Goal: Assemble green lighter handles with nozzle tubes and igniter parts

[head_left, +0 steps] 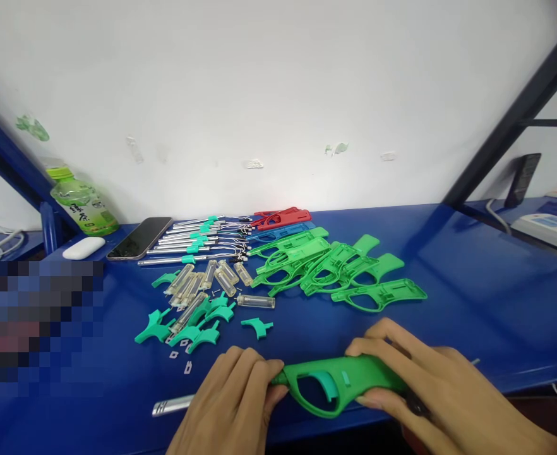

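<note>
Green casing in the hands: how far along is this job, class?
Done: the green casing looks closed, with its teal trigger and silver tube in place. In hand: that casing, left hand near the tube, right hand on the handle. Remaining: open shells, loose triggers, clear cylinders and wired rods lie unassembled.

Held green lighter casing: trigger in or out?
In: the teal trigger shows in the finger loop of the green lighter casing, gripped by left hand and right hand.
</note>
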`<state>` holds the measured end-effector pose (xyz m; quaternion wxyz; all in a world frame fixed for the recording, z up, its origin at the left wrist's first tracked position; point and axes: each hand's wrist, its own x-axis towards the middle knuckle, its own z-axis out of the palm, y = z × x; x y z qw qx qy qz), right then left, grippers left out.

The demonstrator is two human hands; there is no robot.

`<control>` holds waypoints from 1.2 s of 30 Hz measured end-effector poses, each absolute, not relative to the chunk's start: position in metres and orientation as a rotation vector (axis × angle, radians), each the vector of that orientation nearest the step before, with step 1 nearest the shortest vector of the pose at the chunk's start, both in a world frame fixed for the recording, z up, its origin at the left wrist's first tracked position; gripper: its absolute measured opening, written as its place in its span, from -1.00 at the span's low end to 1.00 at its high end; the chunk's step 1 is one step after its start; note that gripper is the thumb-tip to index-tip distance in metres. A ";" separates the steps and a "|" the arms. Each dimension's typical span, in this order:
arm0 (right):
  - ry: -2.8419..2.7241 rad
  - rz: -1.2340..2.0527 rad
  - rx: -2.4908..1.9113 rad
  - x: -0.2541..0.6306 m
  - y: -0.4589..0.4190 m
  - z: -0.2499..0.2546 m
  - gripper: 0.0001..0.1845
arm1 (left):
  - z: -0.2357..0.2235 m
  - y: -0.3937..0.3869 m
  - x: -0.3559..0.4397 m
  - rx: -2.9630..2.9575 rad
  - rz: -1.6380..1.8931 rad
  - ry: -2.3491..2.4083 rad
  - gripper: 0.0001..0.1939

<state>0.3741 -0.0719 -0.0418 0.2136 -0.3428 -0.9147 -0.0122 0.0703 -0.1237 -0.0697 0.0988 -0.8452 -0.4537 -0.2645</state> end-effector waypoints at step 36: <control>-2.341 -0.157 -1.115 0.454 -0.062 -0.056 -0.66 | -0.056 -0.110 0.096 -2.509 -0.795 -1.191 -0.69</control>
